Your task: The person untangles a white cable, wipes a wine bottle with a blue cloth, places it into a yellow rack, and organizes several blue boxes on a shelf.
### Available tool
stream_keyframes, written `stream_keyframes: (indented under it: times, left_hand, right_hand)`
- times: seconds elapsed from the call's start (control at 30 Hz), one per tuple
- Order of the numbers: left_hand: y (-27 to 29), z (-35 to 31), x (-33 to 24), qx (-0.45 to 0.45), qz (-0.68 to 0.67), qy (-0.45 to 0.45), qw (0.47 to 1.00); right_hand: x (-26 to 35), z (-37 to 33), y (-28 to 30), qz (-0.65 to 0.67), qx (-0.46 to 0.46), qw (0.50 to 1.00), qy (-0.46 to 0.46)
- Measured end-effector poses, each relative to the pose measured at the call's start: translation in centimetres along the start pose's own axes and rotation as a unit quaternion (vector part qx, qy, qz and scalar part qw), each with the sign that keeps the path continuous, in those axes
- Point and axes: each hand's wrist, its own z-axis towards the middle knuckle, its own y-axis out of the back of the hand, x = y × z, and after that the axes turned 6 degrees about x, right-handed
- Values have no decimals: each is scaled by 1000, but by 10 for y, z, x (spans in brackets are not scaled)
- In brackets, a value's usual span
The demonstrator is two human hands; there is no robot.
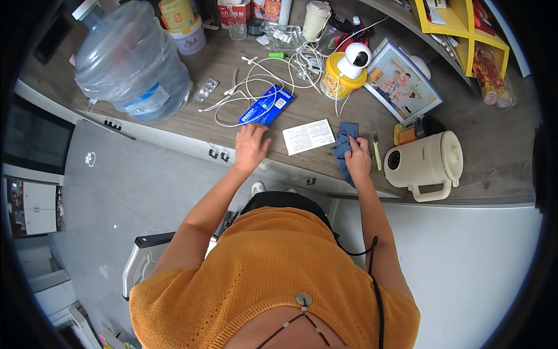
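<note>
My left hand rests at the counter's front edge, its fingers laid loosely on the surface and holding nothing I can see. Just beyond its fingertips lies a flat blue box with a white label, crossed by white cables. My right hand grips a crumpled blue-grey cloth, which hangs slightly over the front edge. Between the hands lies a creased printed paper sheet. To the right of the cloth is a knife with a pale green handle.
A cream electric kettle stands at the right, near a tilted photo frame. A white camera sits on a yellow tub. Far left stands a large water bottle, with a pill blister pack beside it.
</note>
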Motion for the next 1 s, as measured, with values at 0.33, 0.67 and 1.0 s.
stream_keyframes:
  times: [0.33, 0.67, 1.0]
  left_hand:
    - [1, 12, 31, -40, 14, 122, 992]
    - [-1, 8, 25, -106, -134, 117, 978]
    - [-19, 8, -42, 9, -157, -34, 987]
  right_hand:
    - [1, -2, 0, 11, 0, 1000, -10]
    - [-17, 2, -7, 105, -39, 993, -27]
    - [41, -6, 32, 165, -121, 974, 101]
